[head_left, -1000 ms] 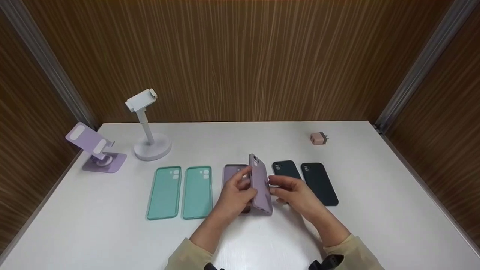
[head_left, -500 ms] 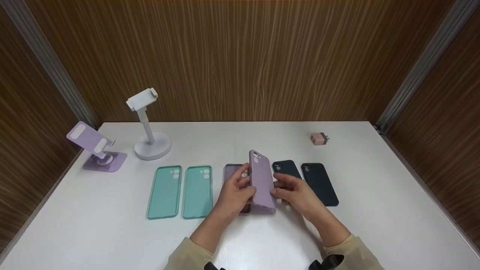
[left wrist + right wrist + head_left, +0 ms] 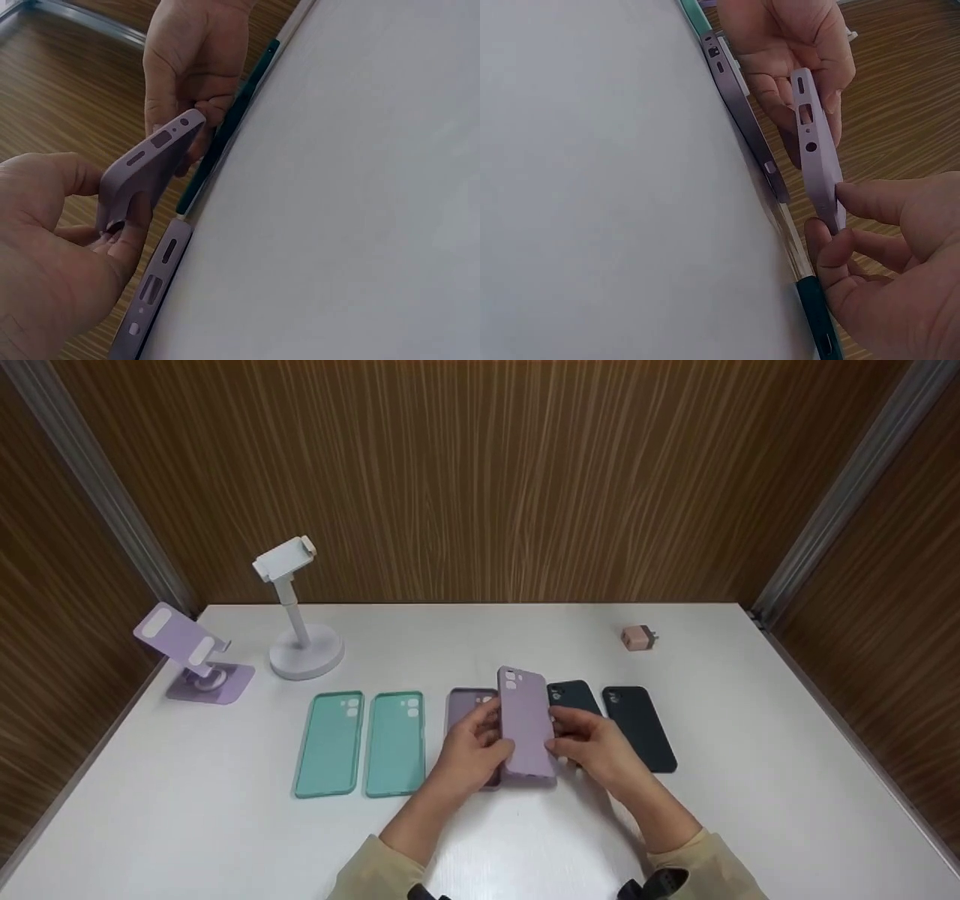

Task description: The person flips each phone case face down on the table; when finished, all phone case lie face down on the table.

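Between both hands a lilac phone case (image 3: 526, 727) is held above the table, its back and camera cutouts showing in the head view. My left hand (image 3: 469, 750) pinches its left edge, thumb on the back and fingers behind. At the opposite edge my right hand (image 3: 600, 742) pinches with thumb and fingers. Both wrist views show the port holes in the bottom edge of the lilac case (image 3: 150, 154), (image 3: 814, 142). A second purple phone case (image 3: 461, 705) lies hollow side up, partly behind the left hand. A dark phone case (image 3: 574, 697) lies partly covered by the right hand.
Two mint green phone cases (image 3: 328, 746), (image 3: 395, 746) lie hollow side up on the left. Another dark case (image 3: 639, 727) lies at the right. Behind stand a white phone stand (image 3: 304, 652) and a purple stand (image 3: 210, 682); a pink charger plug (image 3: 637, 637) sits back right.
The held lilac case has turned from nearly edge-on to show its back more fully, and its top has dipped slightly since half a second ago. Both hands keep their hold.
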A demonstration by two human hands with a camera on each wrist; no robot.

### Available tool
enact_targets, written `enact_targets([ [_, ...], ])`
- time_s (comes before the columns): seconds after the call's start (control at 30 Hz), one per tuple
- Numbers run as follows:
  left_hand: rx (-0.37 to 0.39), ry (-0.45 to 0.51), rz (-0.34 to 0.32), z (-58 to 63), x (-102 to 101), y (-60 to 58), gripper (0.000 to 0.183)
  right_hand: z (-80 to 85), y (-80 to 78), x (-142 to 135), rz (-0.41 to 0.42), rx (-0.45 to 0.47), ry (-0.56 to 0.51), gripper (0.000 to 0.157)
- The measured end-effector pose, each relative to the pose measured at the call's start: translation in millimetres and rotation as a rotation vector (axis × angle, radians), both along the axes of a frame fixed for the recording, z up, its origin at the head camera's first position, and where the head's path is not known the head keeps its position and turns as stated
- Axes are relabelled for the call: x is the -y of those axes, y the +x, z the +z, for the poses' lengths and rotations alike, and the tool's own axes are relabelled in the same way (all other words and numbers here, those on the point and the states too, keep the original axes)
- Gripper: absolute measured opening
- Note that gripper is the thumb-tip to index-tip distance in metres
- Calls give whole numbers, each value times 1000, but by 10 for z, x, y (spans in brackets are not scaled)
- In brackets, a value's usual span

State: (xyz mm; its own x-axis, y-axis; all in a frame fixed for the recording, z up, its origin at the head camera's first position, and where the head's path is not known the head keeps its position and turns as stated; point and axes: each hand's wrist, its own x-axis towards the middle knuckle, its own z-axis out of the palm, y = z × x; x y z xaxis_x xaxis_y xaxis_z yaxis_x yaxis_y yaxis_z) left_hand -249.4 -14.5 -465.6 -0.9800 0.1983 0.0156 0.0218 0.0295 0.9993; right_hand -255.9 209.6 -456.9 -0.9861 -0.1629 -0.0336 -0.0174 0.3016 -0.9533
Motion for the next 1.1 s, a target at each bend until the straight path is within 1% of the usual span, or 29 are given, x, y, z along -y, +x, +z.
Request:
enact_targets([
  [0.13,-46,-123,15,-7,18,12,70,-1,-1,-7,-14,-11,29,54],
  [0.27,-76,-198,19,-7,23,18,69,6,3,-19,-23,-24,69,54],
  [0.47,-86,-230,22,-24,21,7,65,13,6,-31,-22,-48,116,48],
  [0.57,-76,-238,20,-33,26,10,64,14,9,-36,-19,-58,132,48],
  [0.77,-47,-224,10,-25,30,21,64,19,6,-43,-28,-75,166,47],
  [1.0,-37,-261,12,-35,46,32,64,18,2,-38,-27,-86,166,48],
  [1.1,-44,-274,13,-41,46,30,64,24,11,-32,-25,-71,165,49],
])
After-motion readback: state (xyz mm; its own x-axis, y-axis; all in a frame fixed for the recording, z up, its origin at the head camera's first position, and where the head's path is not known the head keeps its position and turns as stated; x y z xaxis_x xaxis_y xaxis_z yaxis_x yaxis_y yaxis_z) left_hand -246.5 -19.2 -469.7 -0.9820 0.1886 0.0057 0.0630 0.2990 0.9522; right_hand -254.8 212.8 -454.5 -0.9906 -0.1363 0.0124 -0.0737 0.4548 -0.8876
